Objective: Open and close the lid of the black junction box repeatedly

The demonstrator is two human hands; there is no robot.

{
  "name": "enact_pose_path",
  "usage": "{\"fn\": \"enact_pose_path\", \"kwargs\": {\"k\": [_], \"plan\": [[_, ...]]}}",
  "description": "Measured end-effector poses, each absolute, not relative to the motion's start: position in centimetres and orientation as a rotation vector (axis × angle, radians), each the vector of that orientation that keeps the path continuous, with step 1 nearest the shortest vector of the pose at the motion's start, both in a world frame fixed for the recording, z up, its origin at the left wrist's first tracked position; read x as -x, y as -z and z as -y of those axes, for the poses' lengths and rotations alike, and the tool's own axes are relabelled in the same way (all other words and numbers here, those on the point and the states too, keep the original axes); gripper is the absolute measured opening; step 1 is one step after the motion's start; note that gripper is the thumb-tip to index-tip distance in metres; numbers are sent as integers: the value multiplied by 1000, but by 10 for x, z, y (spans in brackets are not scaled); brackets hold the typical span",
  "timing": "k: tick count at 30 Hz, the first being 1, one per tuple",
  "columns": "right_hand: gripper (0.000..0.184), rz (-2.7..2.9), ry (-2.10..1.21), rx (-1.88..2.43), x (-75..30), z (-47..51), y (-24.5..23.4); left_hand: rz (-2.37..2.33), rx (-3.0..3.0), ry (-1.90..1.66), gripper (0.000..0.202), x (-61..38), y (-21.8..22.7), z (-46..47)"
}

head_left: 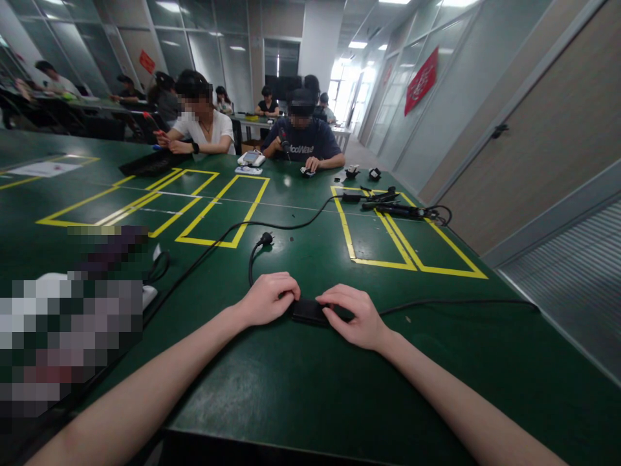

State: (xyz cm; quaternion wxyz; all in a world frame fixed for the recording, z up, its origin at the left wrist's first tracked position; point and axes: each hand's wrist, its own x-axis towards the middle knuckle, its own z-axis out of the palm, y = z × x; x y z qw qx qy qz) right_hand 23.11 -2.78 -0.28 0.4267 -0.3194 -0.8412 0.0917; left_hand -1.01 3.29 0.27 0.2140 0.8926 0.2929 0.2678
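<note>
A black power adapter [309,312] lies on the green table in front of me, between my two hands. My left hand [270,299] is closed at its left end, where the power cord [251,264] runs in under the fingers; the cord's end is hidden there. That cord's black plug [265,239] rests on the table just beyond. On the adapter's right end, my right hand [356,317] has its thumb and fingers closed around it. A thin black cable [436,301] leads off rightward from behind that hand.
Yellow tape outlines [237,243] mark the table. Black cables and parts [395,208] lie at the right back, and another long cable [242,224] crosses the middle. Blurred-out items [82,323] stand at left. Two people [301,139] work across the table, near a black tray [150,163].
</note>
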Motion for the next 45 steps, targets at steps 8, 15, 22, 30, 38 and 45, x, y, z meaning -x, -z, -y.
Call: {"fn": "enact_pose_path", "kwargs": {"k": [8, 15, 22, 30, 38, 45], "plan": [[20, 2324, -290, 829, -234, 25, -6, -789, -2538, -709, 22, 9, -10, -30], [26, 2434, -158, 889, -235, 25, 0, -683, -2597, -575, 27, 6, -13, -24], [16, 2401, -96, 870, -232, 26, -1, -637, -2622, -541, 34, 2, -11, -22], [25, 2418, -40, 828, -230, 28, -3, -652, -2812, -516, 17, 0, -12, -20], [11, 2331, -121, 796, -230, 27, -1, -580, -2825, -599, 15, 1, -10, -19], [25, 2303, -292, 843, -230, 28, -1, -556, -2651, -648, 21, -2, -14, -14]]}}
